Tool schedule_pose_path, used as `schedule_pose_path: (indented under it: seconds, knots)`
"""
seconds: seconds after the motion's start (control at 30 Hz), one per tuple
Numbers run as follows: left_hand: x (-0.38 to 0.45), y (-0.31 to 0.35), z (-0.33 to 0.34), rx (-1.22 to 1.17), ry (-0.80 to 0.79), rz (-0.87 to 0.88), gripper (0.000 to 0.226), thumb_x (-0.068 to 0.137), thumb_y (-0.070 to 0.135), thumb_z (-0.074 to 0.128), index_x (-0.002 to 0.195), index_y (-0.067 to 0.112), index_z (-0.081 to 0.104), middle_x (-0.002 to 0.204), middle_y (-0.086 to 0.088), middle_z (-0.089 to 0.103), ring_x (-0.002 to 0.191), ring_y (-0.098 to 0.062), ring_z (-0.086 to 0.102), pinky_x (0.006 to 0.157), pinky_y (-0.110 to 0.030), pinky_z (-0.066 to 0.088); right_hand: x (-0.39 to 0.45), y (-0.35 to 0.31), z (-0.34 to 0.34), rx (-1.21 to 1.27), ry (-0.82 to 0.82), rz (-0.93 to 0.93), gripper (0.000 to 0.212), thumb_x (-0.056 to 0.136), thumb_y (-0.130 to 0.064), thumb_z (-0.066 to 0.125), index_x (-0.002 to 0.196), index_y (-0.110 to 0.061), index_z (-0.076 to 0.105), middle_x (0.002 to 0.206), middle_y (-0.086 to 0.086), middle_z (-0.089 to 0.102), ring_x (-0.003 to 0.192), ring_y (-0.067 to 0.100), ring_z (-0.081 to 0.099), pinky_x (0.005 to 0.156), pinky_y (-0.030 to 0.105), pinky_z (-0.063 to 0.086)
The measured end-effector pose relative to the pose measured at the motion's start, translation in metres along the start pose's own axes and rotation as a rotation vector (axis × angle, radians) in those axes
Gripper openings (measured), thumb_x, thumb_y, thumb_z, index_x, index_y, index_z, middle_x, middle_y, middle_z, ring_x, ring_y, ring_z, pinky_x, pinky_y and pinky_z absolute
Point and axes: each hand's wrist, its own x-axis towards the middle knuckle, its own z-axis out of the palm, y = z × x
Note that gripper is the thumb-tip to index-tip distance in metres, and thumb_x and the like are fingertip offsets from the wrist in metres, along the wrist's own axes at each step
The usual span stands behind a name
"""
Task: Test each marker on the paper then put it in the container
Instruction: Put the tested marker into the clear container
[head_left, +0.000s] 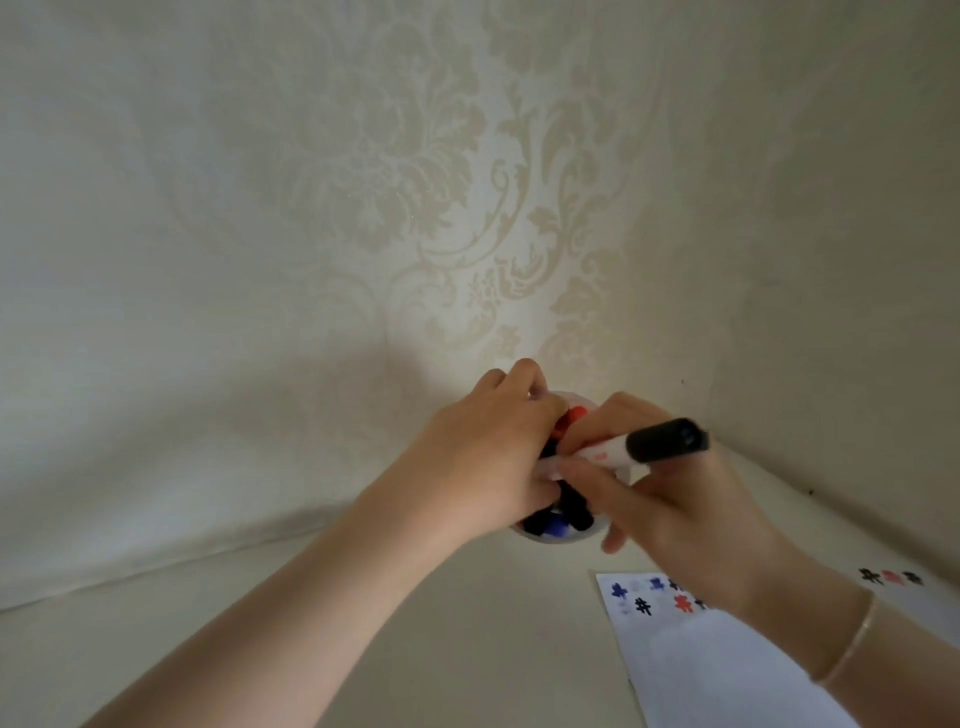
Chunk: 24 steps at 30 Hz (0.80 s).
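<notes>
A white round container (540, 536) stands at the back of the table, holding several markers with red, black and blue caps. My left hand (483, 462) lies over its left side, fingers curled round the rim and the markers. My right hand (675, 499) grips a white marker with a black cap (667, 439), held nearly level above the container's right side, cap end pointing right. White paper (727, 660) with blue, black and red test marks lies to the lower right, partly under my right forearm.
A patterned cream wall rises right behind the container and wraps round on the right. The pale tabletop (467, 623) spreads to the left and front of the paper. A thin bracelet (852, 642) sits on my right wrist.
</notes>
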Motion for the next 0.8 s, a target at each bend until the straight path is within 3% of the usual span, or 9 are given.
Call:
schedule_pose_path:
  seconds: [0.1, 0.27, 0.37, 0.43, 0.53, 0.63, 0.7, 0.77, 0.8]
  knots:
    - [0.003, -0.001, -0.001, -0.005, 0.012, -0.001, 0.039, 0.081, 0.042, 0.062, 0.118, 0.033, 0.055, 0.118, 0.011, 0.042, 0.102, -0.011, 0.048, 0.076, -0.031, 0.051, 0.005, 0.002, -0.009, -0.055, 0.16, -0.074, 0.004, 0.073, -0.023, 0.072, 0.073, -0.019, 0.071, 0.08, -0.007, 0.06, 0.071, 0.013, 0.064, 0.059, 0.012, 0.045]
    - [0.009, 0.0, -0.004, -0.013, -0.065, -0.046, 0.047, 0.084, 0.033, 0.066, 0.128, 0.024, 0.053, 0.134, 0.002, 0.045, 0.108, -0.024, 0.057, 0.088, -0.04, 0.05, 0.009, 0.007, -0.015, 0.107, 0.373, -0.146, 0.02, 0.08, -0.009, 0.061, 0.067, -0.024, 0.06, 0.062, -0.015, 0.063, 0.057, 0.003, 0.061, 0.054, 0.014, 0.047]
    - [0.005, -0.001, -0.001, 0.015, -0.065, -0.078, 0.047, 0.087, 0.034, 0.062, 0.13, 0.019, 0.051, 0.13, -0.001, 0.048, 0.107, -0.025, 0.058, 0.088, -0.042, 0.05, 0.01, 0.011, -0.022, 0.05, 0.485, -0.215, 0.018, 0.085, -0.016, 0.058, 0.069, -0.024, 0.054, 0.062, -0.01, 0.06, 0.058, 0.004, 0.056, 0.056, 0.017, 0.045]
    - [0.004, -0.001, 0.001, -0.001, -0.051, -0.078, 0.045, 0.089, 0.034, 0.059, 0.131, 0.02, 0.05, 0.128, -0.001, 0.049, 0.105, -0.025, 0.058, 0.087, -0.041, 0.05, 0.012, 0.011, -0.023, 0.028, 0.489, -0.243, 0.014, 0.086, -0.021, 0.052, 0.072, -0.023, 0.053, 0.067, -0.001, 0.06, 0.063, 0.014, 0.06, 0.06, 0.025, 0.048]
    - [0.004, 0.0, 0.004, -0.065, 0.004, -0.086, 0.04, 0.094, 0.032, 0.052, 0.134, 0.024, 0.048, 0.131, 0.003, 0.049, 0.108, -0.025, 0.058, 0.088, -0.041, 0.05, 0.018, 0.005, -0.022, 0.192, 0.508, -0.254, 0.011, 0.09, -0.013, 0.047, 0.082, -0.018, 0.052, 0.075, 0.0, 0.06, 0.068, 0.025, 0.063, 0.063, 0.031, 0.053]
    - [0.005, -0.001, 0.006, -0.138, 0.035, -0.127, 0.043, 0.095, 0.033, 0.053, 0.137, 0.031, 0.044, 0.127, 0.004, 0.054, 0.108, -0.022, 0.059, 0.089, -0.039, 0.05, 0.027, 0.003, -0.023, 0.103, 0.476, -0.117, 0.01, 0.087, -0.015, 0.051, 0.087, -0.024, 0.055, 0.066, 0.005, 0.052, 0.05, 0.015, 0.047, 0.049, 0.02, 0.042]
    - [0.005, -0.002, 0.006, -0.158, 0.038, -0.145, 0.045, 0.093, 0.036, 0.056, 0.136, 0.033, 0.045, 0.119, 0.004, 0.058, 0.105, -0.02, 0.06, 0.088, -0.037, 0.051, 0.031, 0.008, -0.025, -0.137, 0.335, 0.061, 0.013, 0.083, -0.022, 0.06, 0.086, -0.035, 0.061, 0.073, -0.01, 0.053, 0.051, 0.009, 0.047, 0.053, 0.018, 0.041]
    - [0.005, -0.003, 0.005, -0.187, 0.034, -0.143, 0.046, 0.089, 0.04, 0.06, 0.133, 0.033, 0.049, 0.116, 0.006, 0.059, 0.102, -0.018, 0.06, 0.085, -0.036, 0.052, 0.035, 0.012, -0.024, -0.073, 0.196, 0.246, 0.017, 0.082, -0.019, 0.066, 0.09, -0.033, 0.067, 0.084, -0.011, 0.061, 0.055, 0.0, 0.056, 0.054, 0.017, 0.044]
    - [0.005, -0.004, 0.005, -0.201, 0.037, -0.135, 0.046, 0.088, 0.041, 0.062, 0.131, 0.033, 0.052, 0.118, 0.007, 0.057, 0.103, -0.017, 0.06, 0.087, -0.036, 0.051, 0.036, 0.012, -0.023, 0.049, 0.149, 0.306, 0.018, 0.084, -0.009, 0.064, 0.094, -0.023, 0.069, 0.075, -0.01, 0.065, 0.049, -0.003, 0.055, 0.048, 0.013, 0.042]
